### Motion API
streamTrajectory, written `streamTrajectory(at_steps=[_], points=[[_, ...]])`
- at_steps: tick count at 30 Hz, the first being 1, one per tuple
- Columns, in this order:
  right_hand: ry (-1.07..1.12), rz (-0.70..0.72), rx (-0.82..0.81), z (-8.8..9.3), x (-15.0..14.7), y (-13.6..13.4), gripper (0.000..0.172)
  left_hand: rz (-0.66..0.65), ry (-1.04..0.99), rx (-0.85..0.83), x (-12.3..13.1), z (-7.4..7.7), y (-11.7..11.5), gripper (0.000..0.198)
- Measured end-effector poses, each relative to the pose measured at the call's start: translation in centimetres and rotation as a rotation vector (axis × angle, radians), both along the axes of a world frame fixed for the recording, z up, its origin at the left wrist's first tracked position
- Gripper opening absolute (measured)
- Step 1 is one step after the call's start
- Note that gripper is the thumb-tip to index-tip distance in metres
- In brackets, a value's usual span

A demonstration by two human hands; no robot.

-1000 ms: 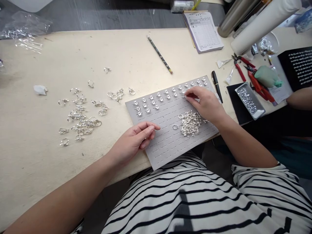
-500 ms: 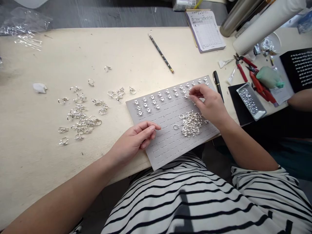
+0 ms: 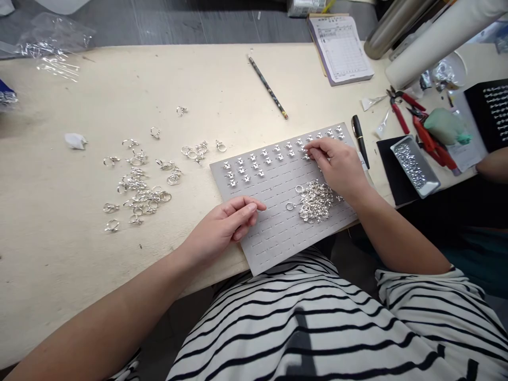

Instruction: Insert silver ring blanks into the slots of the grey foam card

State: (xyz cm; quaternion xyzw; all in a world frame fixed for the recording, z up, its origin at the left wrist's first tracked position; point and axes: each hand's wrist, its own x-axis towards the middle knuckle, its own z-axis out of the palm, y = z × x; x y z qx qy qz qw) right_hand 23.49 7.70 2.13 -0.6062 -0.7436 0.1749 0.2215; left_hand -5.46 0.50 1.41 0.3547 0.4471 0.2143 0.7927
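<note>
A grey slotted display board [image 3: 273, 233] lies at the table's front edge, tilted in view. Small silver rings [image 3: 264, 153] stand in slots in rows along its far side. My right hand [image 3: 337, 164] is over the board's right part, thumb and forefinger pinched on a ring at the end of the second row; the fingertips partly hide it. Beneath that hand a heap of loose rings [image 3: 316, 201] lies on the board. My left hand [image 3: 226, 222] rests at the board's left edge, thumb pressed to the curled fingers; whatever is between them is hidden.
More loose rings [image 3: 146, 198] are scattered on the table to the left. A pencil [image 3: 268, 87] and a notepad [image 3: 341, 50] lie beyond the board. To the right are a black pen [image 3: 360, 140], red-handled pliers [image 3: 428, 140], a tray of small silver pieces [image 3: 415, 166] and another person's arm [image 3: 494, 165].
The whole view has shifted slightly, so things sit a little further right. My right fingertips stay at the second row, tucked a bit closer to the board. The left hand keeps its pose.
</note>
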Motion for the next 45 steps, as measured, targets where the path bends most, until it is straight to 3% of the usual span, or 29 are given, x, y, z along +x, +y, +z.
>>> streamTrajectory(at_steps=[14, 29, 38, 45], points=[[0.057, -0.147, -0.124, 0.0, -0.5, 1.4, 0.011, 0.011, -0.011, -0.003, 0.0, 0.0, 0.0, 0.028], [0.018, -0.143, -0.157, 0.2, -0.5, 1.8, 0.006, 0.008, -0.002, 0.004, -0.1, 0.0, -0.1, 0.029], [-0.013, -0.187, -0.071, 2.5, 2.0, -1.5, 0.016, 0.001, -0.009, 0.013, -0.1, 0.0, 0.0, 0.029], [-0.078, -0.021, -0.138, 1.5, 3.3, -3.5, 0.018, 0.009, -0.019, 0.009, 0.0, 0.0, 0.0, 0.027]])
